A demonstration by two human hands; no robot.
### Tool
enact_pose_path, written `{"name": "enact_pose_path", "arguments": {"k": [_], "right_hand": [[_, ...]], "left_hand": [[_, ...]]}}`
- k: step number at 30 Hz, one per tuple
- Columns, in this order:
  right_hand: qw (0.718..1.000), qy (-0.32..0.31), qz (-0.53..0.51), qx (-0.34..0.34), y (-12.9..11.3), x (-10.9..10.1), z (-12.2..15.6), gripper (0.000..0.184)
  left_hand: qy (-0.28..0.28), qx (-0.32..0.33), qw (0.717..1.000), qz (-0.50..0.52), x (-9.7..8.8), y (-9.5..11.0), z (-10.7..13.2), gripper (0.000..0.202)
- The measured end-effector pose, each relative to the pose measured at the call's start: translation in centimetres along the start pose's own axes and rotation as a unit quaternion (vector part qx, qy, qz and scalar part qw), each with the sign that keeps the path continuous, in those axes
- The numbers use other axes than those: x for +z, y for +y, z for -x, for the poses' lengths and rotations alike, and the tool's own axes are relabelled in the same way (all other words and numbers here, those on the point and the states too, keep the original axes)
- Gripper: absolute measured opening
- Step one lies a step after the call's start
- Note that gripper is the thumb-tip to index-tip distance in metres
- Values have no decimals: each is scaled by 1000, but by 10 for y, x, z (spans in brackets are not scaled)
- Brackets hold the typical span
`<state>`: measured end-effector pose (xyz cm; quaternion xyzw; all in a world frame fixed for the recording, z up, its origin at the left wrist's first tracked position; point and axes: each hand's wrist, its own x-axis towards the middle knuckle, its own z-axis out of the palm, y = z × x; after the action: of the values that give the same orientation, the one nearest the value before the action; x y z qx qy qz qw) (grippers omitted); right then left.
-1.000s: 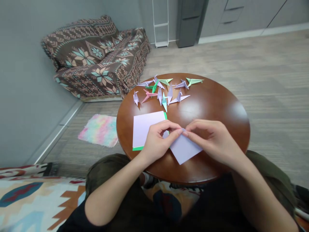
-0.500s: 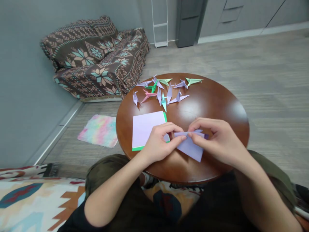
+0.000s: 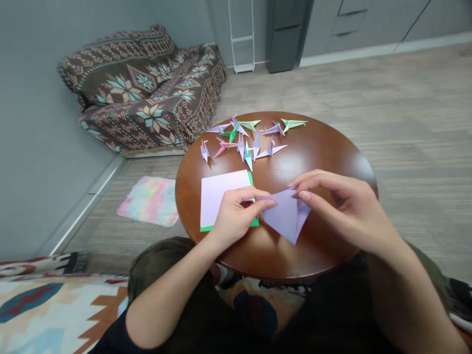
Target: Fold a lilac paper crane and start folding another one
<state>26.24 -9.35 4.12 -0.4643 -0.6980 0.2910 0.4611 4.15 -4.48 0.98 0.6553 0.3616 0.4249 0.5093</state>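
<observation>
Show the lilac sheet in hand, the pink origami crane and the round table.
Lilac sheet (image 3: 286, 217): head view, its middle.
Pink origami crane (image 3: 222, 146): head view, its body.
Round table (image 3: 324, 147): head view, bare top near the rim.

No words, labels, brands or numbers can be read on the folded lilac sheet (image 3: 285, 215), the stack of paper (image 3: 221, 196), the paper cranes (image 3: 248, 156), the round wooden table (image 3: 313, 152) or the patterned sofa throw (image 3: 136, 88); nothing legible appears anywhere in this view.
</observation>
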Motion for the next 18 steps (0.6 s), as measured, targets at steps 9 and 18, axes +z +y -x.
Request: {"name": "enact_pose_path", "arguments": {"k": [9,18], "right_hand": [[1000,12,12,1,-1,11,0,3],[992,36,-98,66,-5,19,0,8]], "left_hand": [[-3,92,992,-82,4,7,5,11],[5,133,987,-86,3,6,9,13]]}}
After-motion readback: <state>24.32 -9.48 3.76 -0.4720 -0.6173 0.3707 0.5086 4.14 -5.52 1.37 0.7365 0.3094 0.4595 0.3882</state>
